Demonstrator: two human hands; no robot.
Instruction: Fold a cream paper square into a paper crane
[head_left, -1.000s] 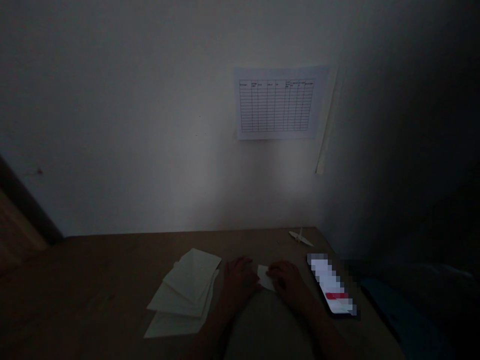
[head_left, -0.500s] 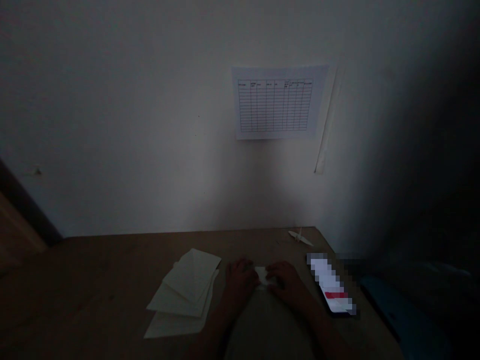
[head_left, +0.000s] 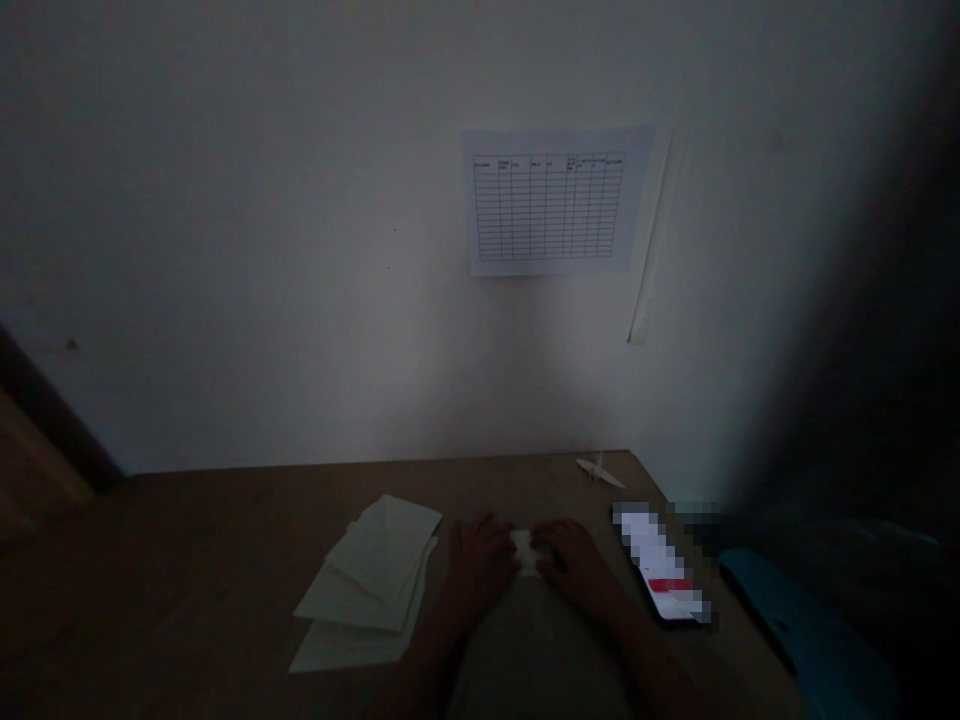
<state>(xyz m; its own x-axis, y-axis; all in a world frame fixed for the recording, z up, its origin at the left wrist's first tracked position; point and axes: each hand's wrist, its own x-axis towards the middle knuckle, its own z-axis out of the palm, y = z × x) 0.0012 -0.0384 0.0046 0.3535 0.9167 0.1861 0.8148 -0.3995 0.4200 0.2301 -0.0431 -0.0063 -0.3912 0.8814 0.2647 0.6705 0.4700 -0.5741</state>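
Observation:
A small folded piece of white paper [head_left: 525, 553] lies on the table in front of me, between my two hands. My left hand [head_left: 481, 560] grips its left side, the fingertips and thumb bent in on the edge. From the right, my right hand [head_left: 576, 562] holds the other edge, index finger above and thumb below. The fingers cover both ends of the paper, and the dim light hides its creases. Left of my left hand lies a loose stack of pale paper sheets [head_left: 367, 580], the top one with fold lines.
A lit phone [head_left: 660, 565] with a blurred screen lies to the right. Behind it rests a small folded paper crane [head_left: 600, 472] near the wall. A printed table sheet [head_left: 555, 205] hangs on the wall. Past the table's right edge stands a blue object [head_left: 810, 625].
The piece of paper looks flatter and more squared between my fingers. My hands have barely shifted, and the view has moved slightly.

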